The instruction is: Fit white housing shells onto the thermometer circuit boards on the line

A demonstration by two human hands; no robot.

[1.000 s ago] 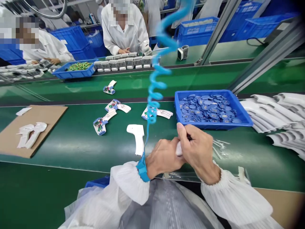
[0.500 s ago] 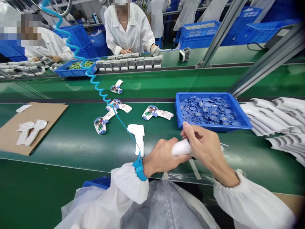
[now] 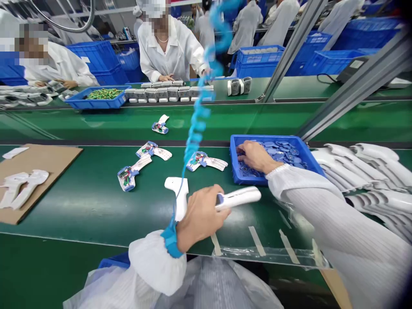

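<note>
My left hand, in a blue wrist strap, is closed round a white gun-shaped thermometer. Its handle points right, with a narrow slot along it and a bit of blue near my fingers. My right hand reaches into a blue tray of blue oval plastic covers. Its fingers are bent and slightly apart, with the tips down among the covers; nothing shows held in them. Just beyond my left hand lies a white gun-shaped shell.
Several open thermometer halves with circuit boards lie on the green bench. Stacked white shells are at right, and a cardboard sheet at left. A coiled blue cord hangs in front. Co-workers sit opposite.
My right hand has let go of the thermometer and moved forward and right into the blue tray. My left hand keeps the thermometer, whose handle now shows.
</note>
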